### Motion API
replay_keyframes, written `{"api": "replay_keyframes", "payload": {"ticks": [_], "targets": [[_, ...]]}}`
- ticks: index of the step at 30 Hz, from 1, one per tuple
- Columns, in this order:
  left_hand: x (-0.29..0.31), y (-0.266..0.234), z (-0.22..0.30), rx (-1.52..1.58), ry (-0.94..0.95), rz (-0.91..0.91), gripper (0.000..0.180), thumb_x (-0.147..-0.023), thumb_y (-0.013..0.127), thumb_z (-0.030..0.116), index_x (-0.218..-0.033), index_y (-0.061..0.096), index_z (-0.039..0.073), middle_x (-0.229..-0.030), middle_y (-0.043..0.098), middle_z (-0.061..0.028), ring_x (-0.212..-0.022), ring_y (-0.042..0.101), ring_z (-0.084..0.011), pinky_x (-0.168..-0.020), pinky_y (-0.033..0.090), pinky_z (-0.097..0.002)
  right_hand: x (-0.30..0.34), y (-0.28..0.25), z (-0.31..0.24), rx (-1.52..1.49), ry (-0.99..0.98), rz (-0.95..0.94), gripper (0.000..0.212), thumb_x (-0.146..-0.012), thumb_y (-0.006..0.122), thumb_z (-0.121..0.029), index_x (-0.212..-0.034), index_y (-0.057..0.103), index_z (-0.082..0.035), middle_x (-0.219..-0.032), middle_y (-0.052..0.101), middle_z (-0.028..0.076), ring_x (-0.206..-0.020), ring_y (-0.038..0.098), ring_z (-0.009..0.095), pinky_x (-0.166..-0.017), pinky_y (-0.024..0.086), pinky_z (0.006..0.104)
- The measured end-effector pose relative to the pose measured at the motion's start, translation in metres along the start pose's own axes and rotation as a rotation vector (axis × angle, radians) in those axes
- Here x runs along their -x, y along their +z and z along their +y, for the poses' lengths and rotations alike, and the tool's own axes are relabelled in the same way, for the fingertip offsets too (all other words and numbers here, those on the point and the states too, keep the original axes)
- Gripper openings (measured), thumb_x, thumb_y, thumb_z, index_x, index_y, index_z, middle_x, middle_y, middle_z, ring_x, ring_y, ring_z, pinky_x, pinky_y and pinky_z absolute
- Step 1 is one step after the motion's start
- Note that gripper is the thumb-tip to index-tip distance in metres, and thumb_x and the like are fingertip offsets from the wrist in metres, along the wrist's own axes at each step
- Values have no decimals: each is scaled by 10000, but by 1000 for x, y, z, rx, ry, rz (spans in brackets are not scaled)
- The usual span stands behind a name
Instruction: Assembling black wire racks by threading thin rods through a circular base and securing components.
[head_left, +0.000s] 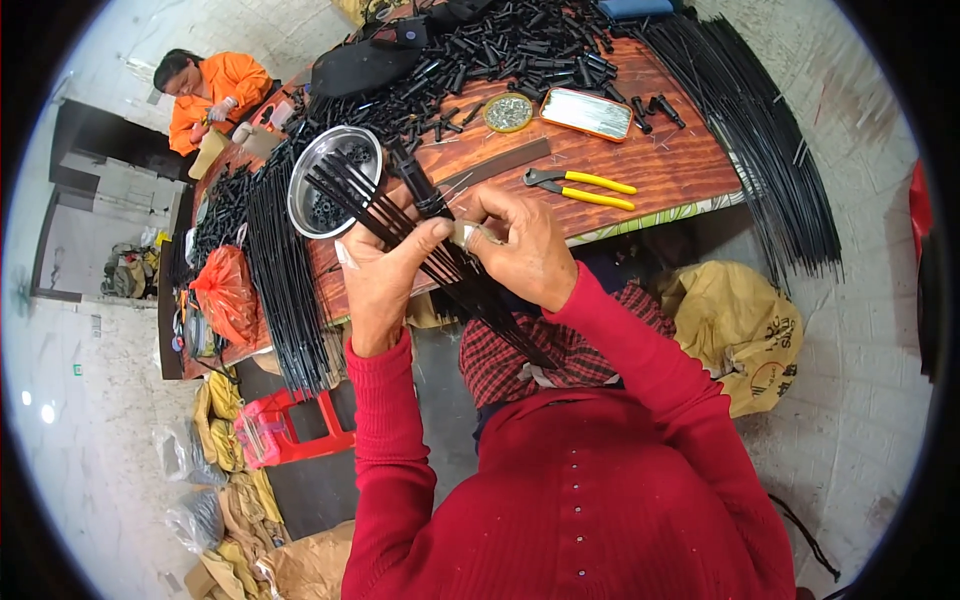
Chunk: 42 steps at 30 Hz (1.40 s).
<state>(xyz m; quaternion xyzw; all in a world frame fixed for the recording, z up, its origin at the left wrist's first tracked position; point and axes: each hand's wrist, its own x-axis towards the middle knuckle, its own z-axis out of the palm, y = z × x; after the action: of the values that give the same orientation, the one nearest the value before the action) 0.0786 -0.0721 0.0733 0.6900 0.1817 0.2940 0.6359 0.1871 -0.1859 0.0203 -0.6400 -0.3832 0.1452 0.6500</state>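
My left hand (385, 280) is closed around a bundle of thin black rods (500, 318), which look like umbrella ribs and slant down toward my lap. A black plastic tube piece (415, 178) stands up from the same grip. My right hand (530, 248) meets it there, thumb and fingers pinched at the tube's lower end. Fine wires show above the fingertips, but what the pinch holds is too small to tell. Pale tape wraps fingers on both hands.
A steel bowl (298, 190), yellow-handled pincers (590, 190), a tray of pins (587, 113) and a round dish (508, 112) sit on the wooden table (690, 165). Black plastic parts (490, 50) heap behind. Rod bundles (275, 270) overhang the edge. A person in orange (225, 85) works at far left.
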Motion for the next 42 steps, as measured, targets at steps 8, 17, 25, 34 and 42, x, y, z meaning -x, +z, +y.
{"api": "replay_keyframes", "payload": {"ticks": [8, 17, 25, 34, 42], "targets": [[-7, -12, -8, -23, 1, -24, 398, -852, 776, 67, -1210, 654, -56, -1062, 719, -87, -916, 684, -143, -837, 542, -272, -4, -8, 0, -53, 13, -74, 124, -837, 707, -101, -855, 617, -16, -733, 616, 83, -661, 592, 169, -599, 463, 342], [-16, -15, -21, 36, 30, -83, 438, -834, 794, 76, -1218, 644, -70, -1070, 716, -113, -943, 688, -172, -876, 554, -317, 6, 2, -10, 138, -100, 102, 82, -829, 686, -39, -884, 640, 1, -805, 666, 130, -721, 665, 287, -648, 501, 366], [-23, -25, -34, 144, -36, -114, 489, -779, 824, 8, -1235, 655, -42, -1181, 711, -106, -995, 679, -148, -908, 546, -306, 6, -1, 0, 26, -76, 73, 67, -863, 642, -24, -922, 638, 7, -820, 677, 149, -719, 673, 268, -648, 496, 357], [-26, -28, -39, 134, -30, -130, 483, -783, 830, 17, -1231, 659, -40, -1147, 717, -90, -973, 679, -141, -878, 553, -289, 6, 0, 0, 32, -55, 59, 82, -868, 637, -36, -940, 624, 2, -809, 676, 164, -703, 671, 292, -634, 492, 374], [-23, -18, -28, 37, -20, -119, 465, -793, 821, 20, -1222, 655, -50, -1043, 724, -83, -910, 692, -145, -857, 555, -280, 6, 13, 7, 177, -69, 190, 139, -830, 685, -57, -925, 588, -25, -786, 657, 177, -755, 658, 398, -646, 486, 452]]}}
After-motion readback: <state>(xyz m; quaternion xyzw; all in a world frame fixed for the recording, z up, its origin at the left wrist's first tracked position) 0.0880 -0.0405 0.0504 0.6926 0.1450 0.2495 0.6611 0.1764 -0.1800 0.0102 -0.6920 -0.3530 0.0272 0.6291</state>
